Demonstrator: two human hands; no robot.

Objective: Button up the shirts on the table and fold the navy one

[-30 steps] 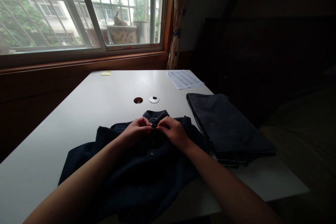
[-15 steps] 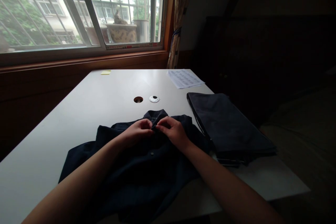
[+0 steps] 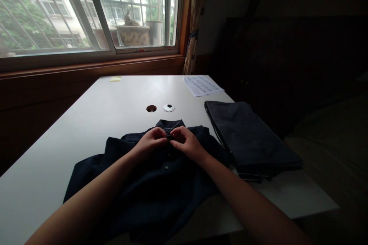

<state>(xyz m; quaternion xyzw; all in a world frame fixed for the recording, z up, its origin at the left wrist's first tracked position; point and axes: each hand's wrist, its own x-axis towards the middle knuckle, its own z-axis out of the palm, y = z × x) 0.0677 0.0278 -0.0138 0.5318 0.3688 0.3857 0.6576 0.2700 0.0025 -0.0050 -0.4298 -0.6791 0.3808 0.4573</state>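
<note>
A dark navy shirt (image 3: 161,187) lies spread on the white table, its collar (image 3: 171,123) toward the window. Just below that collar my left hand (image 3: 149,141) pinches the front edge of the shirt between thumb and fingers. Facing it, my right hand (image 3: 188,142) grips the same spot from the other side, fingertips almost touching the left ones. A small button (image 3: 166,167) shows lower down the shirt front. What exactly lies between the fingertips is too small and dark to make out.
Folded dark cloths (image 3: 250,134) are stacked at the right of the table (image 3: 86,122). Printed papers (image 3: 202,85) lie at its far right corner, a yellow note (image 3: 115,79) at the far left. Two cable holes, one with a metal ring (image 3: 168,108), are beyond the collar.
My right fingers have risen slightly and parted a little from the thumb. Both hands stay at the shirt front below the collar, and a second button now shows faintly beneath them.
</note>
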